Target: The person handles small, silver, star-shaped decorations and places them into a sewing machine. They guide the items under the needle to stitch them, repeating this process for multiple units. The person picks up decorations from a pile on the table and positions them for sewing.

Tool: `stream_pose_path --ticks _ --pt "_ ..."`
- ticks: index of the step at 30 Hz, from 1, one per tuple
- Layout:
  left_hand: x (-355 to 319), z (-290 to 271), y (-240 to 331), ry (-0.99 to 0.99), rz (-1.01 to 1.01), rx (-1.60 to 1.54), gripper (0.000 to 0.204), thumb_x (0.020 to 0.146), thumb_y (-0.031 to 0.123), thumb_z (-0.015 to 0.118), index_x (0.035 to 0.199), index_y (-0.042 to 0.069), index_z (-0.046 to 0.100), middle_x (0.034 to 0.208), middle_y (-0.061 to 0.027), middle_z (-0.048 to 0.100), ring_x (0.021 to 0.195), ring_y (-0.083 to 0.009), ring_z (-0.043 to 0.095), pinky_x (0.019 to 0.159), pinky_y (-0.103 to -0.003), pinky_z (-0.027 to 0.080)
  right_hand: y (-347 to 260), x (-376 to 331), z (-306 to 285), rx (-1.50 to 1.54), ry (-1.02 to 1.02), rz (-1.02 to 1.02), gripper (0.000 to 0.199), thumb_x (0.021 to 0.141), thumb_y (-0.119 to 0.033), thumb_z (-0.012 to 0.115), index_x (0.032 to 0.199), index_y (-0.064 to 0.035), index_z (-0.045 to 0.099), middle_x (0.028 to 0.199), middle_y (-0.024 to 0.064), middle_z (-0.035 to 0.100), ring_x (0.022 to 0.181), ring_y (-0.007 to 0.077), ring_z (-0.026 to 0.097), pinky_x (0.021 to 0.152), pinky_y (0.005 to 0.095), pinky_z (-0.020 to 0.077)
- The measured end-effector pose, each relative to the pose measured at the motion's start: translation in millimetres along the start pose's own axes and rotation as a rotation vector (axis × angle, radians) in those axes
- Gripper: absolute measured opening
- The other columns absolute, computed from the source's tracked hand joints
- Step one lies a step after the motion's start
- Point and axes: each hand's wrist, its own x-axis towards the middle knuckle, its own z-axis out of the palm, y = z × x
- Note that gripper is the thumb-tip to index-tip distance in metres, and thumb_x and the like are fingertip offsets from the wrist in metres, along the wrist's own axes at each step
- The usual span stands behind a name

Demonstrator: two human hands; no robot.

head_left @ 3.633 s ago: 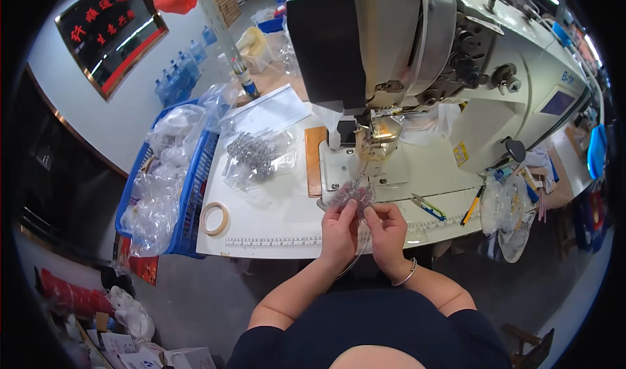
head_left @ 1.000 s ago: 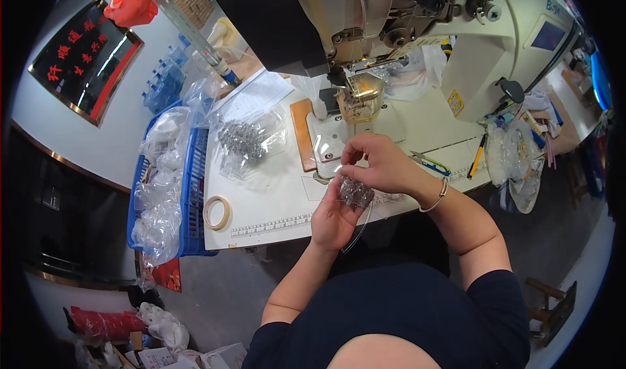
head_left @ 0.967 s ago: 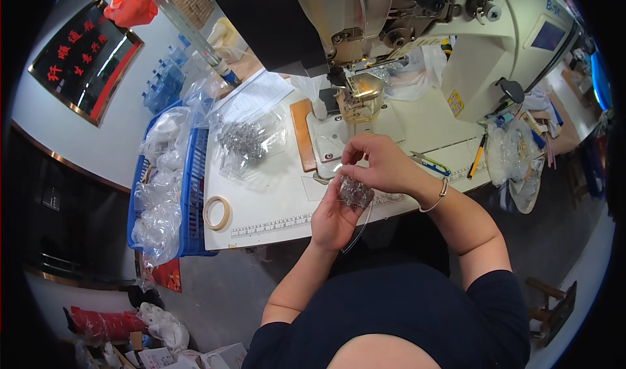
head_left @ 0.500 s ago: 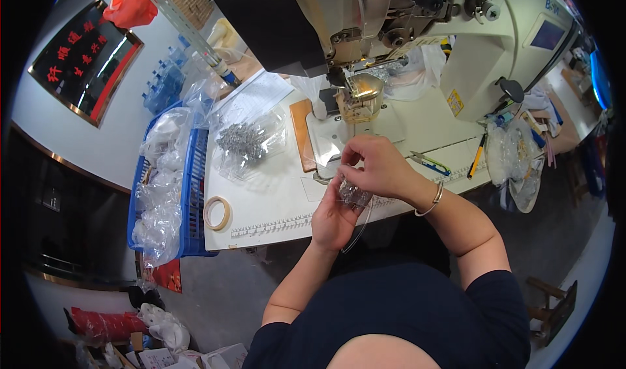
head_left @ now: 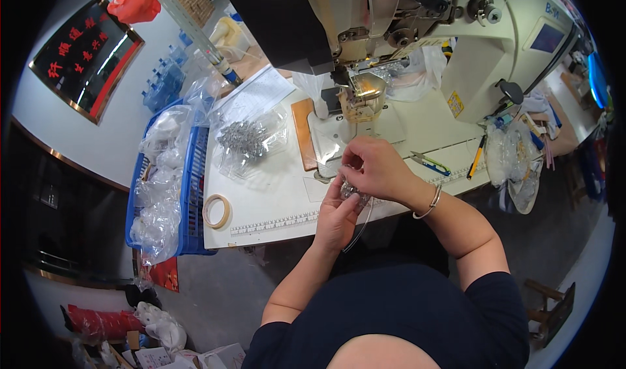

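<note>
My left hand (head_left: pixel 334 222) is wrapped round a small clear bag of silvery pieces (head_left: pixel 349 189), just in front of the sewing machine (head_left: pixel 466 62). Over its top, my right hand (head_left: pixel 375 165) is closed in a pinch at the bag's upper edge; what the fingertips grip is too small to make out. A thin pale cord or strip (head_left: pixel 365 222) hangs down beside the left palm. On the white table to the left lies a larger clear bag of silvery pieces (head_left: pixel 242 139), open and spread out.
A tape roll (head_left: pixel 216 211) sits at the table's left corner, beside a blue basket (head_left: pixel 193 199) filled with plastic bags. Thread snips (head_left: pixel 432 163) and a yellow pen (head_left: pixel 477 157) lie right of my hands. A ruler strip (head_left: pixel 274 225) runs along the front edge.
My left thumb has shifted upward onto the bag's side. The right hand stays pinched at nearly the same spot. The whole view has moved very slightly.
</note>
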Motion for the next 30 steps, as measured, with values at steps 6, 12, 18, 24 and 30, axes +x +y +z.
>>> stream_pose_path --ticks 6,12,18,24,30 --pt "1.2 -3.0 -5.2 0.071 0.010 0.017 0.049 0.090 -0.003 0.044 0.136 0.004 0.030 0.126 -0.0111 0.047 0.113 -0.0211 0.051 0.097 -0.038 0.043 2.3 -0.8 0.3 0.022 -0.025 0.036 0.016 0.071 -0.011 0.068 0.077 -0.0011 0.058 0.072 0.0096 0.058 0.064 0.0198 0.060 0.060 0.0301 0.0489" --pt "1.7 -5.7 -4.9 0.052 0.055 0.007 0.048 0.090 -0.003 0.043 0.135 0.003 0.031 0.125 -0.0132 0.047 0.113 -0.0237 0.052 0.097 -0.040 0.043 15.4 -1.2 -7.0 0.209 -0.069 0.186 0.029 0.074 -0.020 0.073 0.092 -0.0017 0.060 0.075 0.0029 0.061 0.068 0.0131 0.057 0.065 0.0258 0.0470" --pt "2.8 -3.7 -2.4 0.082 0.006 -0.021 0.051 0.088 -0.002 0.042 0.137 0.010 0.031 0.127 -0.0119 0.046 0.115 -0.0251 0.051 0.096 -0.043 0.044 32.4 0.1 -13.4 0.424 -0.443 0.344 0.024 0.073 -0.024 0.072 0.082 -0.0029 0.067 0.070 0.0037 0.063 0.063 0.0107 0.056 0.060 0.0256 0.0459" --pt "1.5 0.8 -1.0 0.119 0.010 0.017 0.051 0.090 -0.001 0.041 0.138 0.012 0.029 0.131 -0.0114 0.043 0.116 -0.0249 0.049 0.097 -0.043 0.044 25.8 2.3 -13.4 0.360 -0.391 0.320 0.016 0.073 -0.016 0.073 0.077 -0.0027 0.066 0.070 0.0005 0.061 0.064 0.0076 0.054 0.058 0.0231 0.0443" --pt "0.3 0.0 -0.9 0.155 0.012 0.027 0.051 0.090 -0.001 0.041 0.138 0.012 0.028 0.131 -0.0113 0.043 0.116 -0.0247 0.049 0.096 -0.043 0.045 27.4 2.3 -9.7 0.412 -0.400 0.345 0.014 0.074 -0.014 0.071 0.076 -0.0018 0.066 0.068 0.0016 0.062 0.062 0.0073 0.054 0.058 0.0228 0.0443"
